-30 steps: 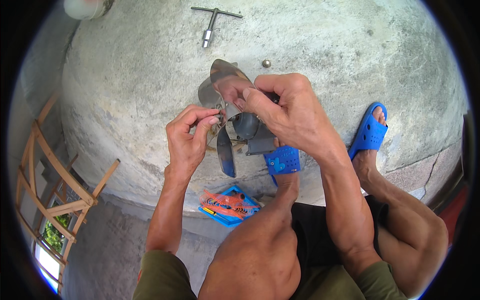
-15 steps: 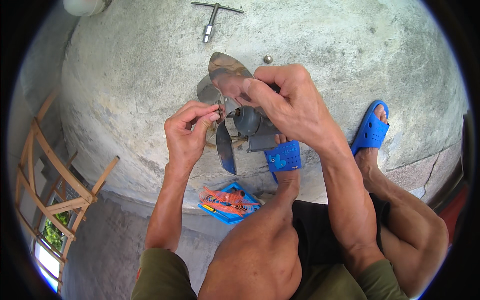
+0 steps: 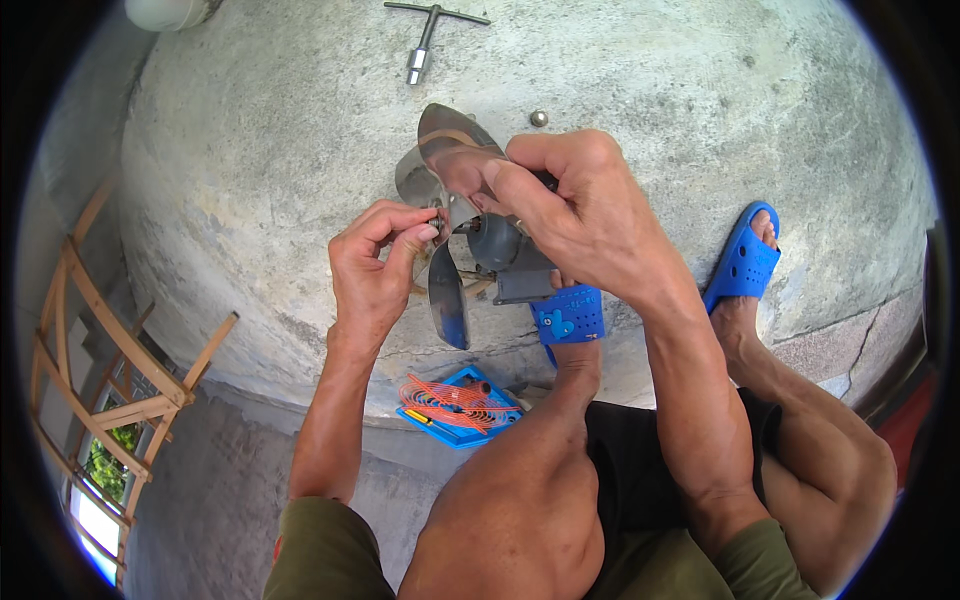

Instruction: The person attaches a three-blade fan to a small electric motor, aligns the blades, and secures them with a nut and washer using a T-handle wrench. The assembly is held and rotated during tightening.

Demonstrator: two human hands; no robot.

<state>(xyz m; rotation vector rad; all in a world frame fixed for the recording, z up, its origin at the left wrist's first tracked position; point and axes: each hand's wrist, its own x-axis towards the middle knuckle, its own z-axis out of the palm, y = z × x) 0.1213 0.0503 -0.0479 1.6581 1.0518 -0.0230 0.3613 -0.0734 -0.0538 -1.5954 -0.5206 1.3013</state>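
A fan with shiny metal blades and a rounded grey motor [image 3: 490,243] stands on the concrete in front of me. My left hand [image 3: 368,262] is closed at the hub, thumb and fingertips pinching a small ridged metal nut [image 3: 436,222] at the shaft's end. Fingers of my right hand [image 3: 585,205] are closed on the upper fan blade [image 3: 450,128]; its far edge is partly hidden behind them. The lower blade [image 3: 447,298] hangs free below the hub. A short bit of shaft [image 3: 467,227] shows between hub and motor.
A T-handle socket wrench [image 3: 424,45] lies at the far side, and a small domed metal piece [image 3: 539,118] nearer. By my left leg sits a blue tray [image 3: 462,436] with orange coiled line. Blue slippers [image 3: 742,262] are on my feet. A wooden frame [image 3: 120,413] stands left.
The lower blade and hub have shifted very slightly to the left, away from the motor. Both hands keep their grip in nearly the same place.
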